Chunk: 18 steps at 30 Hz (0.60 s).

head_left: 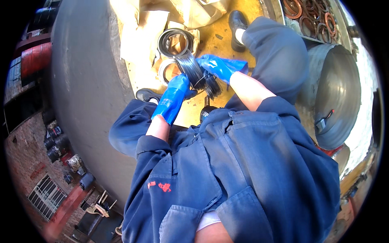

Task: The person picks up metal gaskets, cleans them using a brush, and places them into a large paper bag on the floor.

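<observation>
Both my hands wear long blue rubber gloves. Between them is a shiny black bundle of thin ring-like loops (pixel 189 69), tilted, with more dark loops spreading at its near end. My left hand (pixel 177 87) grips the bundle's left side with closed fingers. My right hand (pixel 214 66) is bent around its right side, its fingertips partly hidden. Just beyond the bundle lies a wide dark ring (pixel 160 42) on brown paper. A paler grey ring (pixel 163 69) sits beside it, partly covered by the bundle.
Crumpled brown paper (pixel 150 26) covers part of the yellow floor (pixel 221 26). At the far right stands a tray of reddish-brown rings (pixel 308 16). A large open metal drum (pixel 338 97) lies at my right, with a small red-handled tool (pixel 323 122) inside. A big grey curved surface (pixel 87 81) rises at my left.
</observation>
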Motion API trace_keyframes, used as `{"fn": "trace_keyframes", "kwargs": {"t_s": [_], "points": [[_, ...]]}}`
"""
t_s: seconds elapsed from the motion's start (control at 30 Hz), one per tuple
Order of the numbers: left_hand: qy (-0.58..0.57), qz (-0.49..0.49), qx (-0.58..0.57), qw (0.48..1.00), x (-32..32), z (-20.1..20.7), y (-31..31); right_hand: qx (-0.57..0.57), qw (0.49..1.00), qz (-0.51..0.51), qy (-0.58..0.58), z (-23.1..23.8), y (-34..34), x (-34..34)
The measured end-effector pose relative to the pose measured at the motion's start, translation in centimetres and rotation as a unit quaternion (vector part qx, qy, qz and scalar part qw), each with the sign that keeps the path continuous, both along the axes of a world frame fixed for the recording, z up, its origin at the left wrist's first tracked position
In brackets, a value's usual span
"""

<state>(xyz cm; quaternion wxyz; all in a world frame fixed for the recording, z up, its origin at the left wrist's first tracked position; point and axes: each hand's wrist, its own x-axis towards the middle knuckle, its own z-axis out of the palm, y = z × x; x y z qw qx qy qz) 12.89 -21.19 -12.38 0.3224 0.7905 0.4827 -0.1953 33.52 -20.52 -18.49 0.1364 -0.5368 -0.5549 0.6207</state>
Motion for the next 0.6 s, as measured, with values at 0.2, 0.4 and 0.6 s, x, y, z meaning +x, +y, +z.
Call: {"fn": "trace_keyframes", "kwargs": {"t_s": [0.2,0.4,0.6], "points": [[0.028,0.023,-0.055,0.998,0.6,-0.2,0.5,-0.050,0.991,-0.086,0.089,0.8,-0.7,0.8],[-0.224,0.206,-0.192,0.933,-0.6,-2.0,-0.6,-0.066,0.990,-0.076,0.095,1.0,-0.4,0.4],[-0.380,0.276,-0.294,0.832,-1.4,-4.8,-1.5,-0.095,0.981,-0.152,0.077,0.3,-0.9,-0.6]]}}
